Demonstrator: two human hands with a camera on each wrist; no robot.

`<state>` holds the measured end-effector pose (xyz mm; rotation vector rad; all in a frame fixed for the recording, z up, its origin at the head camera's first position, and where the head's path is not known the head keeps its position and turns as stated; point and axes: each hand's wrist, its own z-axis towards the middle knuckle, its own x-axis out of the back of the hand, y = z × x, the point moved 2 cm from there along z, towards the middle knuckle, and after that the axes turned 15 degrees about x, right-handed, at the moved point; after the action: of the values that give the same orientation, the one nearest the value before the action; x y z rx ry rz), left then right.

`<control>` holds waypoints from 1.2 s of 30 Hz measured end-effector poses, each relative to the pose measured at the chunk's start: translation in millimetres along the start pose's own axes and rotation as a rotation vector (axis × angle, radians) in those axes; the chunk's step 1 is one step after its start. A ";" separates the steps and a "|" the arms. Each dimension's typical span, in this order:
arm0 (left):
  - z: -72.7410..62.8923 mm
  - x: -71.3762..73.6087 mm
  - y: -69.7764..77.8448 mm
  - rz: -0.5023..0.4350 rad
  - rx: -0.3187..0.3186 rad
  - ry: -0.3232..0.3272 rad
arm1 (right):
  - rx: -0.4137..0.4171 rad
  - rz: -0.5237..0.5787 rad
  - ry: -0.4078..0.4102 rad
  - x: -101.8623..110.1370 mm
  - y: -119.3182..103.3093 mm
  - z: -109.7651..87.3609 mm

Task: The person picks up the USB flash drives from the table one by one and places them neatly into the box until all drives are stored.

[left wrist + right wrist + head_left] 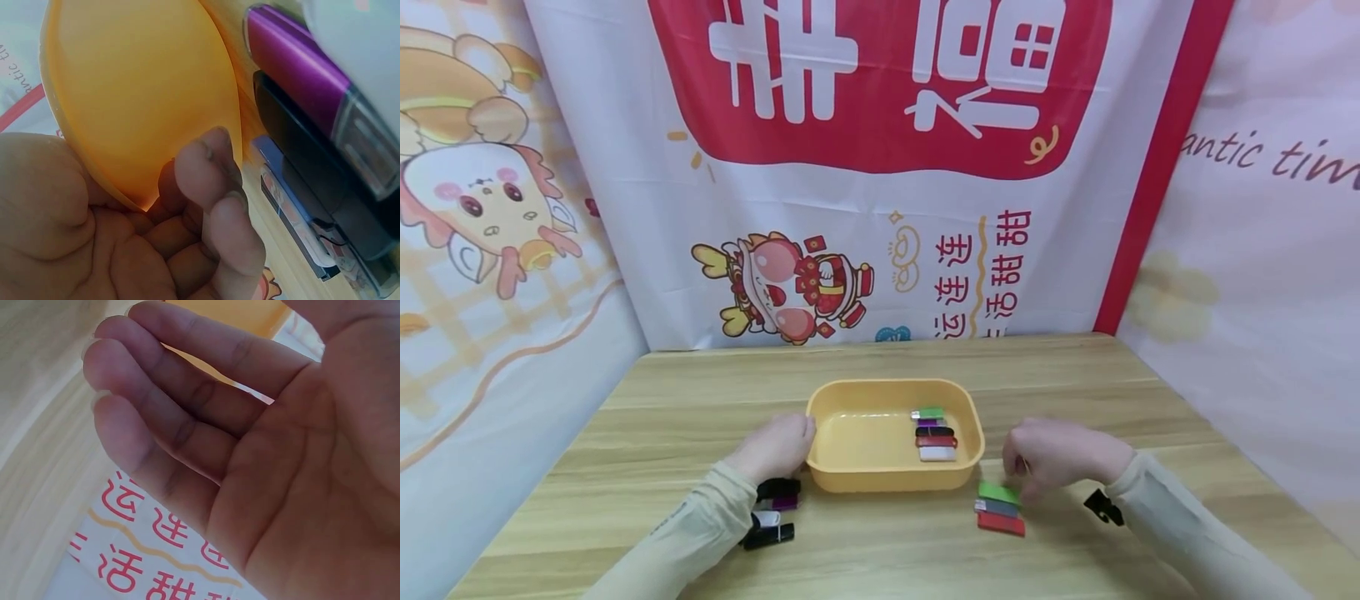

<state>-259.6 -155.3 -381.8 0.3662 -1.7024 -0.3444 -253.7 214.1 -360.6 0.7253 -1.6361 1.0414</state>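
My left hand (778,446) grips the left end of a yellow plastic basin (891,481); in the left wrist view its thumb and curled fingers (234,231) lie around the basin's wall (144,81). Inside the basin, toward its right, several small flat sticks like USB sticks lie in a column, among them a red one (936,442). My right hand (1060,454) is right of the basin, beside a green stick (998,493), a grey stick (997,507) and a red stick (1000,523). Its fingers (119,425) are loosely bent with nothing between them.
Close to my left wrist lie more such sticks, including a purple one (300,59) and a black one (769,536). A black buckle (1103,507) hangs at my right wrist. A printed cloth (887,250) stands behind the wooden table (895,550).
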 end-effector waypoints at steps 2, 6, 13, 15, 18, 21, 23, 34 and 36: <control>-0.8 -0.3 -0.9 0.002 0.006 -0.004 | -0.027 0.028 -0.012 -1.8 -0.3 0.6; -2.5 0.7 -0.7 -0.012 0.018 -0.021 | -0.052 0.051 -0.024 -5.1 0.4 1.8; -2.0 1.5 0.5 -0.010 0.019 -0.017 | -0.015 0.034 -0.006 -9.5 2.8 4.5; -1.8 0.8 -0.1 -0.009 0.022 -0.018 | -0.003 0.025 0.000 -10.8 2.8 4.9; -2.1 0.0 -0.5 -0.014 0.022 -0.017 | 0.000 0.008 0.005 -11.8 2.4 4.9; -2.3 -0.4 -1.0 -0.020 0.021 -0.015 | -0.008 0.008 -0.001 -11.9 1.9 5.3; -1.8 -0.4 -1.5 -0.025 0.025 -0.020 | -0.009 0.012 -0.008 -11.5 1.4 6.0; -1.3 -0.2 -1.7 -0.007 0.022 -0.012 | -0.026 0.047 -0.018 -11.6 1.9 8.2; -2.0 0.1 -1.5 0.001 0.016 -0.005 | -0.026 0.053 -0.019 -11.8 2.6 8.7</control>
<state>-257.6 -156.7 -382.0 0.3767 -1.7112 -0.3318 -256.1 207.1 -373.5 0.6797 -1.6901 1.0524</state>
